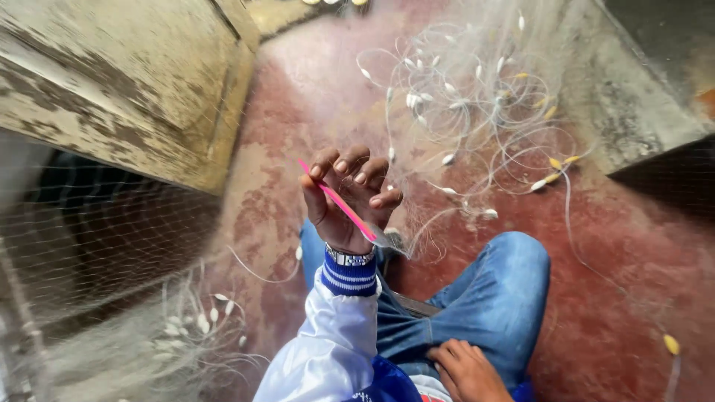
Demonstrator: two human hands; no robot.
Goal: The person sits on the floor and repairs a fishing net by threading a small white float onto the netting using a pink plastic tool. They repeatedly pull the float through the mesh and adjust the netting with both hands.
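My left hand (328,221) is raised in front of me, palm toward me and fingers curled. It grips a thin pink netting needle (350,211) that slants down to the right. Fine clear fishing net (462,112) with white and yellow floats runs from that hand to a heap on the floor beyond. A metal watch (348,257) and a white sleeve with a blue striped cuff (348,279) cover the wrist. My right hand (465,371) lies back-up on my blue jeans (495,298) at the bottom edge, its palm hidden.
Worn red concrete floor (618,275) spreads around me. A peeling, weathered wall block (126,82) stands at upper left with a dark gap beneath. More net with white floats (201,320) is piled at lower left. A grey concrete ledge (633,97) rises at upper right.
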